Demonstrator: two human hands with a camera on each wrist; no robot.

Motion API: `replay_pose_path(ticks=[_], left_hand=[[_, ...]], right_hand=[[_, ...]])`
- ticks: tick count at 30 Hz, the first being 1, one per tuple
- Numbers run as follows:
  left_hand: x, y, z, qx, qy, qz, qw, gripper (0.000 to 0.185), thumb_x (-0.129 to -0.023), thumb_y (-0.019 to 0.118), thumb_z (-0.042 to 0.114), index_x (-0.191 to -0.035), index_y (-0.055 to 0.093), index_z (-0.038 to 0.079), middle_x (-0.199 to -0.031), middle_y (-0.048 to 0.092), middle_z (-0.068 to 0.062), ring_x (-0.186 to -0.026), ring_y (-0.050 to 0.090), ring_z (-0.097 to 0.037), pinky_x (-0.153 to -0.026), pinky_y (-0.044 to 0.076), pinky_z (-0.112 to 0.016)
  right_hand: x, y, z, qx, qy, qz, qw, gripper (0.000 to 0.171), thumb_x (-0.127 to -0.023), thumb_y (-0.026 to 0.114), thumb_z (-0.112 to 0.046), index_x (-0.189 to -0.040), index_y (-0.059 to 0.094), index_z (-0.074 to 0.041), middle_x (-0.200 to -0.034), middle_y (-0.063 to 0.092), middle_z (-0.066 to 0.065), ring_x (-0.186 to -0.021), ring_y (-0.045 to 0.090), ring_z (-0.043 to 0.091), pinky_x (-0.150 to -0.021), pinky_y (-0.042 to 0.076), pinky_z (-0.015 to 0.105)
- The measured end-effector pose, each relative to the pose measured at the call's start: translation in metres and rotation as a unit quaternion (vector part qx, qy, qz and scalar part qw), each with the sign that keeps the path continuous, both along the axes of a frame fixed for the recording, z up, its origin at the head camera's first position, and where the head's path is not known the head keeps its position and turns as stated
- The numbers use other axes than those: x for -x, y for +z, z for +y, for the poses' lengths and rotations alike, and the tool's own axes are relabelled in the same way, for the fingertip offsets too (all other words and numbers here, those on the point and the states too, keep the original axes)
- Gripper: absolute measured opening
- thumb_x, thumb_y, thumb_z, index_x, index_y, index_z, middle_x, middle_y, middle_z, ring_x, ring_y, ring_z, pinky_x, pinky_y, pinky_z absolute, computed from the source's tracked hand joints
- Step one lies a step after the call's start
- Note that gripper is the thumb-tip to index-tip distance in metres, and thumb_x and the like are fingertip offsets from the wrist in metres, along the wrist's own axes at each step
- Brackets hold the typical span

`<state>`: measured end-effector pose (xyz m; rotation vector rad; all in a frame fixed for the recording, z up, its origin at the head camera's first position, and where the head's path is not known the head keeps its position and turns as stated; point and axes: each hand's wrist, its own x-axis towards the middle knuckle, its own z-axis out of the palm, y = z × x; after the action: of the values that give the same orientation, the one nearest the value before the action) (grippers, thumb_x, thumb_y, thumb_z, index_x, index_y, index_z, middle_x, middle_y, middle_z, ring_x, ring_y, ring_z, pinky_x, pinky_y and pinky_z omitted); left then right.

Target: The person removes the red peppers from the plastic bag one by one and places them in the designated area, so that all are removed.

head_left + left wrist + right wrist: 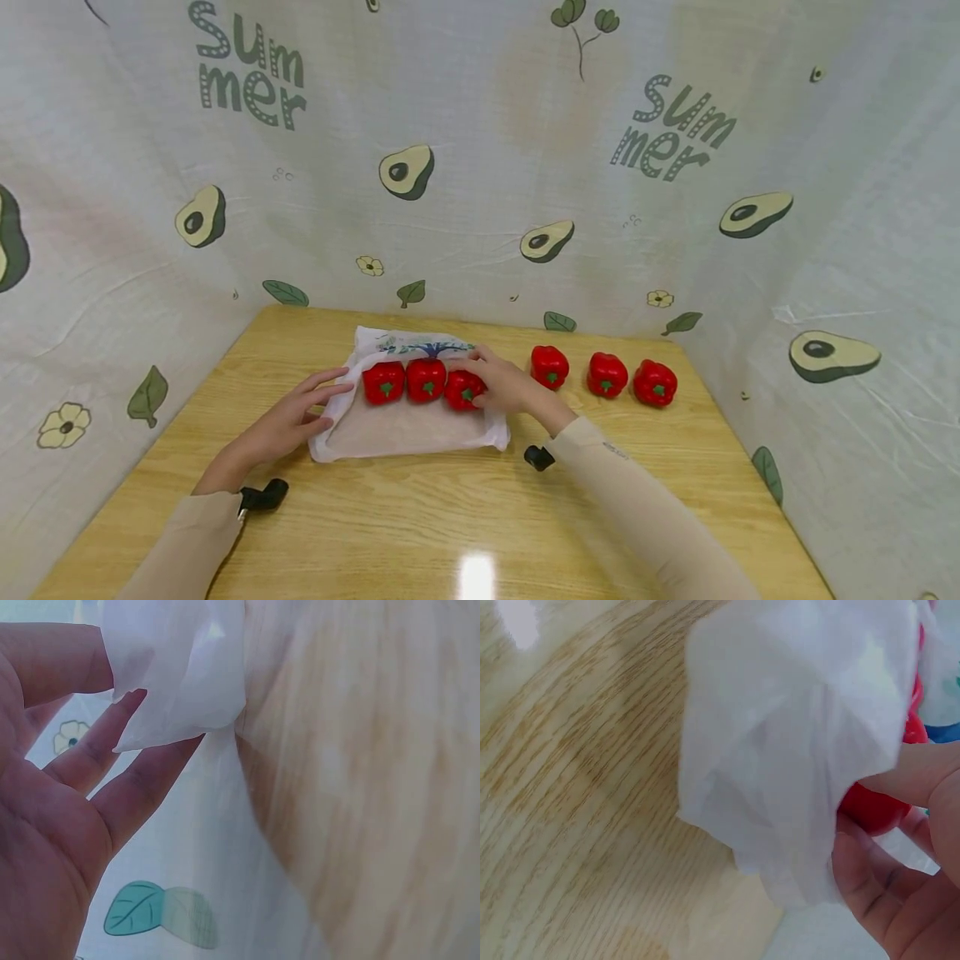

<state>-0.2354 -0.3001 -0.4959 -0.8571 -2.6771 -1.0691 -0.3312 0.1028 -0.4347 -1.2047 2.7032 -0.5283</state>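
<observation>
A white tray-like piece with raised, crinkled plastic edges (408, 429) lies on the table, a blue-and-green tree print along its back edge. Red bell peppers stand in a row inside it: a left one (384, 383), a middle one (426, 381) and a right one (462, 390). My right hand (501, 383) grips the right-hand pepper (874, 808) between thumb and fingers. At the left edge, my left hand (288, 421) has its fingers spread and touches the white plastic (176, 667), which hangs between thumb and fingers in the left wrist view.
Three more red bell peppers stand to the right: a near-left one (550, 367), a middle one (607, 375) and a right one (655, 383). The wooden table (375, 525) meets a printed curtain (480, 192) at the back and sides.
</observation>
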Motion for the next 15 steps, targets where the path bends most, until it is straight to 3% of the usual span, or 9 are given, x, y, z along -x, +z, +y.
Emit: replay_pose_path(ticks=[9,15], left_hand=[[0.000,0.000,-0.002,-0.007,-0.004,0.007,0.9999,0.062,-0.093,0.074,-0.008,-0.152,0.057,0.005,-0.167,0.036,-0.017,-0.146,0.038,-0.045,-0.105,0.035,-0.005],[-0.001,0.001,-0.002,-0.006,-0.002,-0.006,1.0000,0.063,-0.093,0.073,-0.009,-0.152,0.057,0.006,-0.168,0.034,-0.016,-0.145,0.040,-0.045,-0.105,0.038,-0.008]], right_hand=[[-0.013,0.020,0.003,0.017,0.021,-0.019,0.999,0.070,-0.094,0.078,-0.002,-0.156,0.054,-0.024,-0.131,0.047,0.003,-0.099,0.061,0.016,-0.081,0.058,0.027],[-0.024,0.031,0.006,0.032,0.028,-0.028,0.999,0.068,-0.094,0.078,0.000,-0.155,0.055,-0.019,-0.136,0.050,0.006,-0.104,0.060,0.019,-0.086,0.062,0.037]])
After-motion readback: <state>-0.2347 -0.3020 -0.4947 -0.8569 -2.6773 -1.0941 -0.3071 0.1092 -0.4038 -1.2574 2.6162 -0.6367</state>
